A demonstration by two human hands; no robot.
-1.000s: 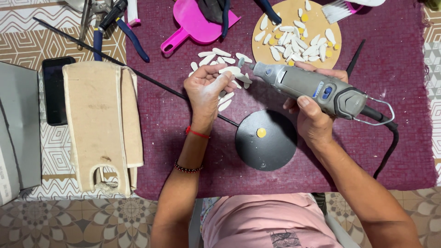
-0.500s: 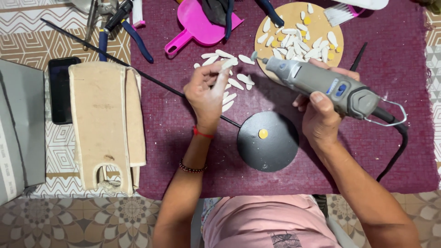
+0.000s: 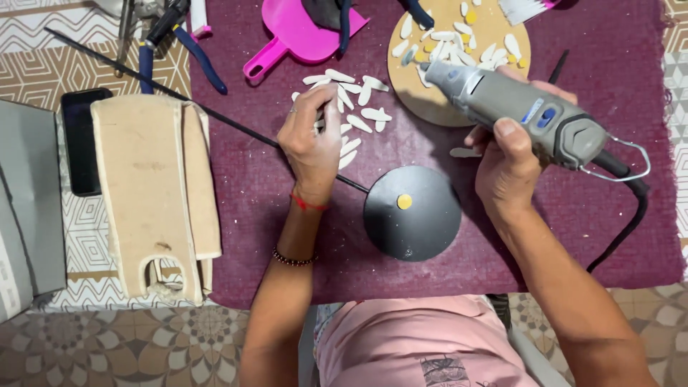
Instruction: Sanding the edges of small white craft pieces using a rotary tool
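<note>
Table (image 3: 64, 64): covered with a patterned cloth, beige and white geometric shapes, showing at the left edge and the far right.
Mat (image 3: 616, 208): a dark maroon woven cloth spread over the middle of the table, its near edge slightly frayed.
Floor (image 3: 122, 344): tiles with a grey and brown flower-like pattern, seen below the table's near edge on both sides.
Light: even and soft, with faint shadows on the mat.

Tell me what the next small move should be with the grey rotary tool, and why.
Probably lift one piece clear: the left hand rests on the loose white oval pieces on the maroon cloth, while the right hand holds the grey rotary tool raised, its tip over the round wooden board.
</note>
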